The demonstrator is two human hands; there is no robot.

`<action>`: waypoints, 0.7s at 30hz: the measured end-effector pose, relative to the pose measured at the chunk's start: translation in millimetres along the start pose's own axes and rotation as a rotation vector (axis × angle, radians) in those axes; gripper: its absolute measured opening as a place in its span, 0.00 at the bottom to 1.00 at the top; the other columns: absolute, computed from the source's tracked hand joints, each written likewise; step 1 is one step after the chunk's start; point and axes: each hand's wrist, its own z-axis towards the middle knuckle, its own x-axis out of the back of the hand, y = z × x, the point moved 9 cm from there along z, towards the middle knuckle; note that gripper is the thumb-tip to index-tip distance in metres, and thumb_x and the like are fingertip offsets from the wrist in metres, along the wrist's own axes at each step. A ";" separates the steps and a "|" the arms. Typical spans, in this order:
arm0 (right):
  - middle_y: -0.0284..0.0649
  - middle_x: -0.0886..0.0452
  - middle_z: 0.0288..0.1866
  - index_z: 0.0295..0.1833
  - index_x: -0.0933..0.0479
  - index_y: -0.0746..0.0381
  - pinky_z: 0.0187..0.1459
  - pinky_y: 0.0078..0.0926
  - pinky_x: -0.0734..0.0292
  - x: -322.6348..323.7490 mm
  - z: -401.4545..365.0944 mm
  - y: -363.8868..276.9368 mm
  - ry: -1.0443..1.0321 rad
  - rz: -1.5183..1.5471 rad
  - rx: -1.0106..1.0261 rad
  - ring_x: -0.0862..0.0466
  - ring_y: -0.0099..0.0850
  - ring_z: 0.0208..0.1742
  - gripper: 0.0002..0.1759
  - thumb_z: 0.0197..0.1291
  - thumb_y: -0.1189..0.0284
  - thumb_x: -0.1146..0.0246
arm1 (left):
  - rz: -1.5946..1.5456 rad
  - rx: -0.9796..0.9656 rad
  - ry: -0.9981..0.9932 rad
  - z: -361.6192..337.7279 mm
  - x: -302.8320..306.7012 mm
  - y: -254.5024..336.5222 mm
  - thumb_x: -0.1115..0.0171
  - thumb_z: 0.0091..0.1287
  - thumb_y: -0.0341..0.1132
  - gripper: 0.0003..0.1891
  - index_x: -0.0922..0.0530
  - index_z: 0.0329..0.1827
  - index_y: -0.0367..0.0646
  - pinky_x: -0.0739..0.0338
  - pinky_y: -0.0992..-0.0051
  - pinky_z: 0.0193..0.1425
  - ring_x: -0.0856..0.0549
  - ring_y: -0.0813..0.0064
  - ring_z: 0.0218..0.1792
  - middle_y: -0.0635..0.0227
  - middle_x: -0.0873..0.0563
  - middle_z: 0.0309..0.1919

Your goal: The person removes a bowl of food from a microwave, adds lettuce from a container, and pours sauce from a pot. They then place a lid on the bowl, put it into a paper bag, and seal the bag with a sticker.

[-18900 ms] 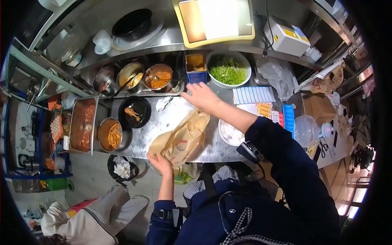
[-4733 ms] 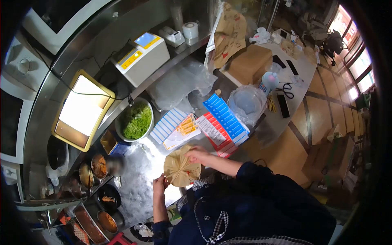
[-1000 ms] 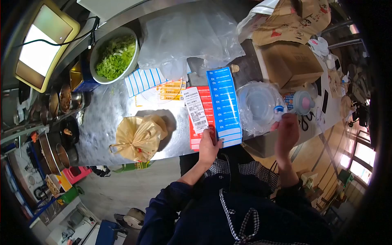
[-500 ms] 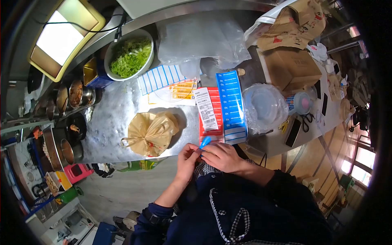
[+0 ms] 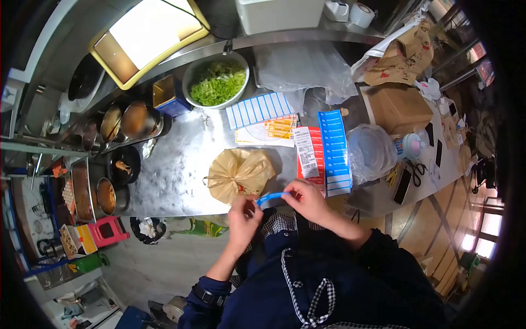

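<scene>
A narrow blue sticker strip (image 5: pixel 270 197) is stretched between my two hands at the table's front edge. My left hand (image 5: pixel 244 220) pinches its left end, and the fingertips of my right hand (image 5: pixel 308 198) grip the other end. Just beyond my left hand sits a tan plastic bag (image 5: pixel 238 174), its top gathered and tied. Past my right hand lies a blue sticker sheet (image 5: pixel 336 151) beside a red sheet (image 5: pixel 316 141). A printed receipt (image 5: pixel 306 153) rests on the red one.
Farther back are a striped label sheet (image 5: pixel 260 111), a bowl of chopped lettuce (image 5: pixel 219 85) and clear plastic bags (image 5: pixel 301 66). To the right stand wrapped plastic lids (image 5: pixel 372 151), a cardboard box (image 5: pixel 395 107), scissors (image 5: pixel 418 174) and a phone (image 5: pixel 402 186). Pots of food (image 5: pixel 137 120) stand left.
My hands have drawn apart, and the blue strip now spans the gap between them. My view has turned left, so the table's things appear farther right.
</scene>
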 end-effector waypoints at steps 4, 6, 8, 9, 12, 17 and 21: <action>0.36 0.23 0.32 0.42 0.26 0.62 0.31 0.22 0.29 -6.3 29.3 47.5 -0.011 0.305 -0.243 0.23 0.23 0.32 0.12 0.51 0.74 0.38 | 0.162 -0.076 0.400 -1.5 72.1 -0.7 0.36 0.50 0.28 0.22 0.33 0.49 0.37 0.32 0.75 0.38 0.28 0.71 0.38 0.62 0.29 0.38; 0.41 0.26 0.45 0.62 0.42 0.57 0.43 0.22 0.28 -12.0 50.3 42.3 0.014 0.854 -0.363 0.24 0.26 0.43 0.33 0.50 0.76 0.37 | 0.193 -0.024 0.516 0.4 89.5 -35.4 0.34 0.52 0.34 0.27 0.36 0.53 0.36 0.32 0.74 0.40 0.30 0.71 0.41 0.61 0.32 0.42; 0.42 0.27 0.45 0.65 0.50 0.54 0.44 0.24 0.29 -27.0 65.5 35.1 -0.043 0.682 -0.297 0.24 0.27 0.42 0.41 0.48 0.74 0.34 | 0.098 0.058 0.518 15.7 88.5 -82.2 0.34 0.52 0.35 0.28 0.36 0.54 0.36 0.32 0.73 0.40 0.30 0.71 0.41 0.61 0.32 0.42; 0.43 0.27 0.44 0.68 0.58 0.51 0.46 0.25 0.29 -39.1 72.1 32.8 -0.094 0.511 -0.245 0.25 0.27 0.41 0.50 0.45 0.71 0.31 | 0.005 0.148 0.506 21.8 85.1 -106.5 0.35 0.53 0.37 0.29 0.36 0.55 0.36 0.32 0.72 0.40 0.30 0.71 0.41 0.61 0.32 0.43; 0.45 0.27 0.40 0.68 0.58 0.51 0.47 0.29 0.30 -59.1 82.8 26.2 -0.060 0.215 -0.097 0.24 0.31 0.41 0.53 0.41 0.73 0.29 | -0.201 0.224 0.452 42.2 83.3 -124.6 0.37 0.56 0.37 0.15 0.29 0.39 0.36 0.34 0.77 0.36 0.30 0.79 0.33 0.68 0.27 0.31; 0.40 0.26 0.32 0.65 0.54 0.56 0.41 0.24 0.28 -80.7 82.1 46.6 -0.139 0.267 -0.247 0.24 0.27 0.36 0.45 0.45 0.77 0.34 | -0.540 0.094 0.300 38.0 69.4 -67.8 0.41 0.60 0.32 0.06 0.27 0.28 0.41 0.37 0.84 0.31 0.32 0.87 0.26 0.77 0.25 0.23; 0.39 0.26 0.30 0.65 0.53 0.57 0.38 0.21 0.28 -93.1 72.5 -12.8 -0.180 0.585 -0.098 0.23 0.25 0.33 0.41 0.48 0.80 0.38 | -0.567 0.053 0.139 26.5 36.2 -44.9 0.44 0.61 0.27 0.03 0.28 0.36 0.39 0.31 0.83 0.37 0.25 0.84 0.35 0.72 0.22 0.31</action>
